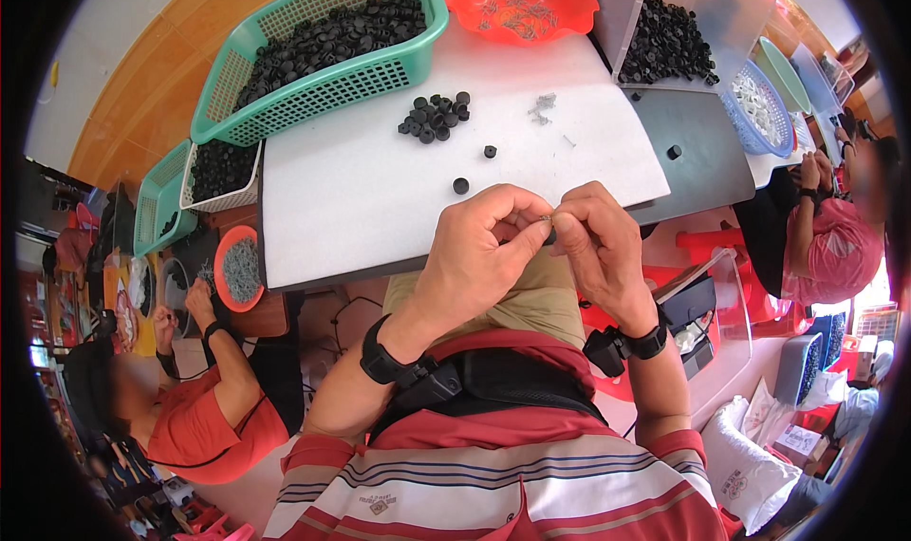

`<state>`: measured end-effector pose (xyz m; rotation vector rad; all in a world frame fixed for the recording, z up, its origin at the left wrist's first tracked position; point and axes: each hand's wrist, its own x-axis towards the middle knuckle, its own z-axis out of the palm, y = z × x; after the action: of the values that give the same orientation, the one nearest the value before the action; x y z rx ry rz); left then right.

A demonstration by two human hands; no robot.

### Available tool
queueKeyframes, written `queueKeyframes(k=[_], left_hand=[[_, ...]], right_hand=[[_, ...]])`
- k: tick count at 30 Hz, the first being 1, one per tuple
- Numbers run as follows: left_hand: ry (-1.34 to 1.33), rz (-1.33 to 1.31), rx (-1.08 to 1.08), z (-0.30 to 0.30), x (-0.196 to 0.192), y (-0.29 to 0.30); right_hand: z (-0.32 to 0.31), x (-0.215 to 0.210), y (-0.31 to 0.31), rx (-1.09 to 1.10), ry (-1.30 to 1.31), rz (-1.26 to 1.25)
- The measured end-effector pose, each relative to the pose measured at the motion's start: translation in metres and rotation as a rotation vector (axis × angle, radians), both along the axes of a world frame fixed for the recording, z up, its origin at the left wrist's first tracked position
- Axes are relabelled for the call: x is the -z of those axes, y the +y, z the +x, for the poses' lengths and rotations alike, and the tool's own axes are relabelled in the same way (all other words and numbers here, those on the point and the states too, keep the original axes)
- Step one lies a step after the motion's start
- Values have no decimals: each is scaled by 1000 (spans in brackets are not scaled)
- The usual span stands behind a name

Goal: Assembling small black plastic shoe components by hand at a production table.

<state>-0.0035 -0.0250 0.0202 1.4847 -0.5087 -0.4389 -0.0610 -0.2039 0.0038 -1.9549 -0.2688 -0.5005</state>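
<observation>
In front of my body, over the near edge of the white-covered table, both hands meet fingertip to fingertip. My left hand [489,251] is closed in a pinch, and so is my right hand [603,247]. Between the fingertips shows a small dark part [550,238], mostly covered by the fingers. Two single black caps, a nearer one [461,186] and a farther one [490,152], lie just beyond my left hand. Behind them sits a loose pile of black caps [435,119]. Small metal pins [542,107] lie in a heap to the right, with one stray pin [569,141] nearby.
A green basket [313,100] full of black parts and a red scalloped dish [522,33] of metal pins stand at the back. At back right is a clear bin [622,38] of black parts. Co-workers sit left and right; an orange bowl [226,299] stands at left.
</observation>
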Motion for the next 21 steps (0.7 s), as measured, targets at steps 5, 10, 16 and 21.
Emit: queueKeyframes(k=[5,10,16,21], left_hand=[[23,-37,39,-1,0,0],[154,-165,50,-4,-4,0],[161,-232,16,-5,1,0],[130,-206,-6,-5,4,2]], right_hand=[[-2,2,0,-63,74,134],[-3,3,1,-95,130,247],[-3,2,5,-129,160,349],[-3,4,5,-154,176,409]])
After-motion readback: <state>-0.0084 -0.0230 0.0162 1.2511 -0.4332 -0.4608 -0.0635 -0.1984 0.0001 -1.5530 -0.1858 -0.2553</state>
